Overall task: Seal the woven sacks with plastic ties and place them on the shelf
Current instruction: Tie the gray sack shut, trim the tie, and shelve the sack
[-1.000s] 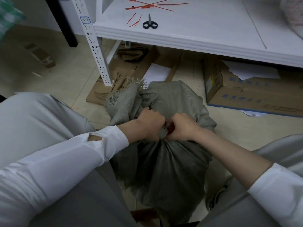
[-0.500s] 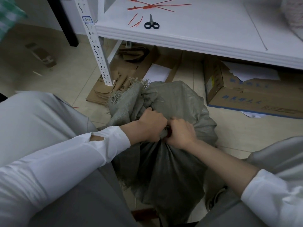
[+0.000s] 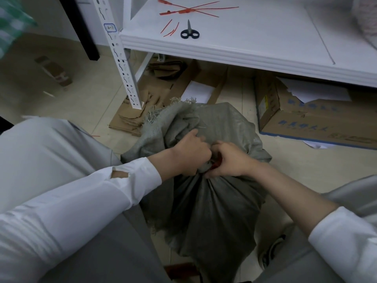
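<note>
A grey-green woven sack (image 3: 212, 211) stands on the floor between my knees, its mouth gathered into a bunch with the frayed top flopped to the left. My left hand (image 3: 187, 154) grips the gathered neck of the sack. My right hand (image 3: 228, 160) pinches a red plastic tie (image 3: 214, 164) at the neck; only a small red bit shows between my hands. More red ties (image 3: 191, 9) lie on the white shelf (image 3: 255, 43) above.
Black-handled scissors (image 3: 189, 31) and cut red tie ends (image 3: 171, 29) lie on the shelf near its front edge. Under the shelf sit a cardboard box (image 3: 312, 121) at right and flattened cardboard (image 3: 163, 99) by the white perforated upright (image 3: 120, 64).
Both hands stay at the sack's neck. My right hand has shifted slightly, and the view has moved a little closer.
</note>
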The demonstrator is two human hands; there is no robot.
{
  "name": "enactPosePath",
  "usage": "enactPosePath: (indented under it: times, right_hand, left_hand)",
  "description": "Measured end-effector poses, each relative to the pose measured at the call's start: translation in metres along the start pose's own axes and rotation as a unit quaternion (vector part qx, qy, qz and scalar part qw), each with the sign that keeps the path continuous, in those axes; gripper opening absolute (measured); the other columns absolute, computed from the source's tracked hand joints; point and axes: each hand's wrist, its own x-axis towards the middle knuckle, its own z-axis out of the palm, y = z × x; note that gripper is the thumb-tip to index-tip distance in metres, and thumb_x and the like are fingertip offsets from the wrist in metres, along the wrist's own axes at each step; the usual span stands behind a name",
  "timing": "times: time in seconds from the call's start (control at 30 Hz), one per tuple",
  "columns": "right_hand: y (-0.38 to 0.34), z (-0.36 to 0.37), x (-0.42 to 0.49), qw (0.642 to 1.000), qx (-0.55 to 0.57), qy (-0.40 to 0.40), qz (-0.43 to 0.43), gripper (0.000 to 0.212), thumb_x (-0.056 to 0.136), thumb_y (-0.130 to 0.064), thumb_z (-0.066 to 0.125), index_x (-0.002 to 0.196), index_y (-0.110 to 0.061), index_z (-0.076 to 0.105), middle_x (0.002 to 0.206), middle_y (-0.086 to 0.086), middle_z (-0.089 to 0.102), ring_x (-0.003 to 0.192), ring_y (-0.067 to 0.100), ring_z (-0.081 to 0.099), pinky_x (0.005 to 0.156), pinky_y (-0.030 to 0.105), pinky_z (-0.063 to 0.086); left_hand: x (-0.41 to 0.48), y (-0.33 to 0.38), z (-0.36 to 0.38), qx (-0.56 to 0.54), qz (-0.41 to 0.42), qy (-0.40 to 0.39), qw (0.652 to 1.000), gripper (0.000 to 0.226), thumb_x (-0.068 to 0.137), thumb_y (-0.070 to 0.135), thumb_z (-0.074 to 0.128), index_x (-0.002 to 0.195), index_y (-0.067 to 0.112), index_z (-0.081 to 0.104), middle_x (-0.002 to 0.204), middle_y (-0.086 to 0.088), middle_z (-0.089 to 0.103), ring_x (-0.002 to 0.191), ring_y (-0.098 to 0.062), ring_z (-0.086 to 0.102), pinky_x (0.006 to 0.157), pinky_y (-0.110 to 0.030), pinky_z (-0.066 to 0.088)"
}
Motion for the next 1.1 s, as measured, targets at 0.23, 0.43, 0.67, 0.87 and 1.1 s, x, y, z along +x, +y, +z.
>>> enactPosePath:
  times: [0.23,0.43,0.67,0.87,1.1]
  right_hand:
    - [-0.012,0.013,0.006,0.983,0.173,0.054,0.028,0.035,0.06,-0.031,0.089,0.079,-0.018,0.063,0.075,-0.006,0.067,0.069,0.006,0.062,0.062,0.03,0.05]
    - [-0.014,0.006,0.006,0.992,0.081,0.059,0.072,0.036,0.054,-0.037,0.086,0.081,-0.028,0.065,0.068,-0.007,0.065,0.065,0.012,0.061,0.06,0.032,0.051]
    - [-0.024,0.008,0.0,0.991,-0.078,0.099,0.049,0.033,0.064,-0.052,0.076,0.09,-0.032,0.066,0.083,-0.003,0.048,0.086,0.018,0.054,0.07,0.024,0.03]
    - [-0.012,0.0,0.001,0.992,0.09,0.061,0.056,0.048,0.062,-0.039,0.087,0.095,-0.019,0.058,0.084,-0.003,0.058,0.078,0.014,0.056,0.062,0.026,0.039]
    - [-0.014,-0.006,0.002,0.945,0.314,0.086,0.046,0.046,0.066,-0.014,0.086,0.102,-0.004,0.061,0.096,0.024,0.065,0.088,0.034,0.064,0.08,0.048,0.05]
  left_hand:
    - [-0.001,-0.007,0.007,-0.005,0.006,0.079,0.997,0.043,0.088,0.047,0.05,0.116,0.015,0.058,0.115,-0.003,0.057,0.109,-0.023,0.048,0.092,-0.038,0.031]
    - [-0.011,-0.032,0.01,-0.186,-0.061,0.002,0.981,0.085,0.061,0.063,0.075,0.118,0.011,0.037,0.122,-0.006,0.048,0.114,-0.025,0.045,0.093,-0.037,0.034]
    - [-0.012,-0.044,0.016,-0.104,-0.049,-0.1,0.988,0.053,0.072,0.047,0.072,0.115,0.023,0.052,0.111,0.0,0.062,0.108,-0.023,0.058,0.095,-0.038,0.034]
    - [-0.007,-0.037,0.008,0.088,-0.01,0.075,0.993,0.019,0.085,0.018,0.055,0.103,0.022,0.061,0.1,0.002,0.066,0.097,-0.023,0.059,0.087,-0.036,0.037]
    - [-0.004,-0.029,0.009,0.103,0.019,0.243,0.964,0.016,0.083,0.018,0.046,0.091,0.014,0.059,0.077,-0.001,0.06,0.073,-0.022,0.057,0.069,-0.033,0.04]
